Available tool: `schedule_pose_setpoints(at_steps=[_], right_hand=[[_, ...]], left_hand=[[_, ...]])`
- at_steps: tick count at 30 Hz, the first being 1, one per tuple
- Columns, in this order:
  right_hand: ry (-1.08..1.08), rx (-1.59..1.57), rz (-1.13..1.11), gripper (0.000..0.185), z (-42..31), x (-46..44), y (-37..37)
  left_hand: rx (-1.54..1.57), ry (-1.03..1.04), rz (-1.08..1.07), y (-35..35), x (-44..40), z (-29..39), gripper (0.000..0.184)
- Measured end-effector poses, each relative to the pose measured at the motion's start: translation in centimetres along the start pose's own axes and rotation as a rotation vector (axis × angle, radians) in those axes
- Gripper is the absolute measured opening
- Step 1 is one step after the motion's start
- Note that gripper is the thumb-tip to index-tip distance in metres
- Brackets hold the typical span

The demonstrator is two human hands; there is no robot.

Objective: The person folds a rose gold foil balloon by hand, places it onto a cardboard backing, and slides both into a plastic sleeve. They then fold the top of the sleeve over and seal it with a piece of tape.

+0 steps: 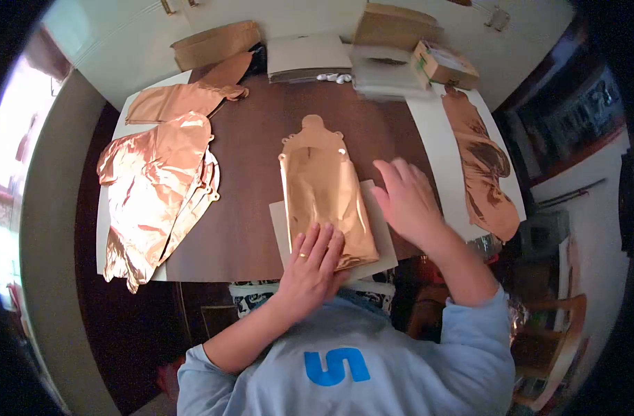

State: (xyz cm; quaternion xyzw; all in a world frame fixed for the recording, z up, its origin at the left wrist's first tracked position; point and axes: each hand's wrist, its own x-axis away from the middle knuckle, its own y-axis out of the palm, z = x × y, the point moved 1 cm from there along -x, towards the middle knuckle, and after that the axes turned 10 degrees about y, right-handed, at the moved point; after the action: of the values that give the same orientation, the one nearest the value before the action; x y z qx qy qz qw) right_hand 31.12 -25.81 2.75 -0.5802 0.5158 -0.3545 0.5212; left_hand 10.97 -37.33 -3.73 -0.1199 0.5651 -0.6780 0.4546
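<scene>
Head view: The folded copper-coloured foil piece (317,184) lies at the centre of the brown table (244,173), its near end over a pale card (280,222). The left hand (315,260) rests on that near end, fingers extended (whether it grips the foil cannot be told). The right hand (408,200), open and holding nothing, is just right of the foil. A foil stack (151,184) lies left.
</scene>
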Motion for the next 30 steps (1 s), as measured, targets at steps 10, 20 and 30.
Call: schedule_pose_setpoints(at_steps=[10, 20, 30], right_hand=[[-0.229, -0.116, -0.156, 0.071, -3.1, 7.2, 4.8], [-0.245, 0.002, -0.163, 0.075, -2.2, 7.4, 5.3], [-0.196, -0.045, -0.133, 0.071, -2.0, 7.4, 5.3]], left_hand=[[0.140, 0.097, 0.057, -4.8, 0.2, -5.6, 0.053], [0.069, 0.189, -0.123, -4.4, -0.6, -9.7, 0.064], [0.008, 0.069, -0.107, -4.3, -0.2, -9.4, 0.073]])
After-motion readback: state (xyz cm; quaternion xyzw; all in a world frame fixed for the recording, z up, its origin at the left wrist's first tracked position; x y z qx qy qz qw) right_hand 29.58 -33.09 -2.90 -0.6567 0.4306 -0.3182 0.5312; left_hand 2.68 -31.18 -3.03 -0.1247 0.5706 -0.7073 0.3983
